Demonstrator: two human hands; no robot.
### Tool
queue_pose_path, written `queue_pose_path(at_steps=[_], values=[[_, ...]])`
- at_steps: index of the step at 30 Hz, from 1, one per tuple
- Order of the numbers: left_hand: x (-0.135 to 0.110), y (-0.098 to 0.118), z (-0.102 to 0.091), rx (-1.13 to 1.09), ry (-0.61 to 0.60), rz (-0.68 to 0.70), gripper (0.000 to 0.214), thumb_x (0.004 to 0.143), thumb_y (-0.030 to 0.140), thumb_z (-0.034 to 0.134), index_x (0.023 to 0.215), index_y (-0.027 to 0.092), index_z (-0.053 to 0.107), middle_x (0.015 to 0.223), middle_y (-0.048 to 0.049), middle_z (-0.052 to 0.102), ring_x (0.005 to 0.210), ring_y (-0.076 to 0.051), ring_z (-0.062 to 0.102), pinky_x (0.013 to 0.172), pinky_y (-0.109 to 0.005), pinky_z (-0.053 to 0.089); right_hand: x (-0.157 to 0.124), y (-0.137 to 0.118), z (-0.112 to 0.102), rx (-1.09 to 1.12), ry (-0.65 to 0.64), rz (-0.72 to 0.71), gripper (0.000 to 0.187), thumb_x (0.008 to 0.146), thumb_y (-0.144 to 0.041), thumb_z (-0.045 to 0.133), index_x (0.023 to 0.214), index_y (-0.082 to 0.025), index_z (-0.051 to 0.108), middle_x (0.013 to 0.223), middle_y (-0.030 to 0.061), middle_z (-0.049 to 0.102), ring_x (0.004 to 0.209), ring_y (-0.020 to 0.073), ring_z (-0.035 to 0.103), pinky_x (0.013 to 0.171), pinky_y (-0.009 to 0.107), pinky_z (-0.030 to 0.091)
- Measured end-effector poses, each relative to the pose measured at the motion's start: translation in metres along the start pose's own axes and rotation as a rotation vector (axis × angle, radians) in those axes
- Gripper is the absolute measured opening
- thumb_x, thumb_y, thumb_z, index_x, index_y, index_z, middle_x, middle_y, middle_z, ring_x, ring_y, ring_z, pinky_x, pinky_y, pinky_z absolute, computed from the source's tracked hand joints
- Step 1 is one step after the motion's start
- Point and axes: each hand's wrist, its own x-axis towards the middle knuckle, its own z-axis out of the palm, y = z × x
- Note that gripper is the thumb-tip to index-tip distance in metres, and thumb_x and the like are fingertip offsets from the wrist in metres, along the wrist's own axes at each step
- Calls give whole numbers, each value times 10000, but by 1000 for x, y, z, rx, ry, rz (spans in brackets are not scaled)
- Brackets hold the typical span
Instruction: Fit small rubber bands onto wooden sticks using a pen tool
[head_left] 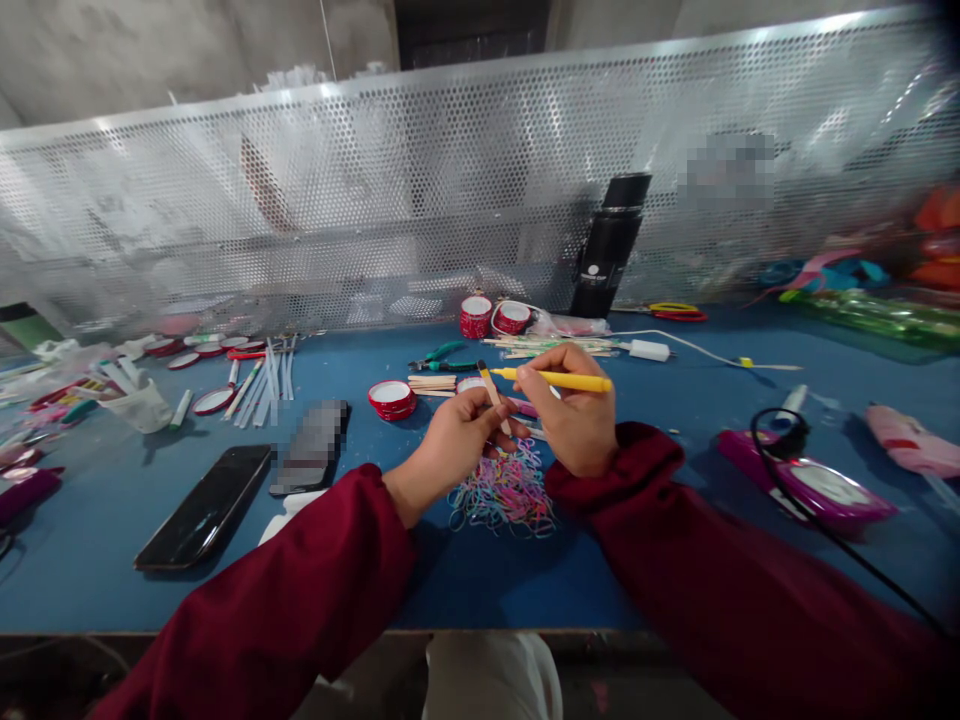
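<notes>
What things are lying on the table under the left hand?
A pile of colourful loops shows beneath the left hand; whatever the hand itself covers cannot be seen.

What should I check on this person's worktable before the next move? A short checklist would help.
1. Stick secure: ok; the left hand pinches the wooden stick, its dark end up.
2. Pen secure: ok; the right hand grips the yellow pen.
3. Pen aimed at the stick: ok; its tip points toward the dark end.
4. Tip touching the stick: cannot tell.
5. No loose items below the hands: not ok; a heap of colourful bands lies there.
</notes>
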Motion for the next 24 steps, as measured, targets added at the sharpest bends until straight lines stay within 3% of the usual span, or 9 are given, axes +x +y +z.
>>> queue_pose_path(at_steps=[24], values=[[2,-2,0,-6,2,-1,131,902,267,566,866,144,539,747,-29,679,526,-62,574,483,-173,373,-1,2,0,6,-41,-1,109,835,-263,643,768,-210,576,683,-22,612,622,136,590,583,285,472]])
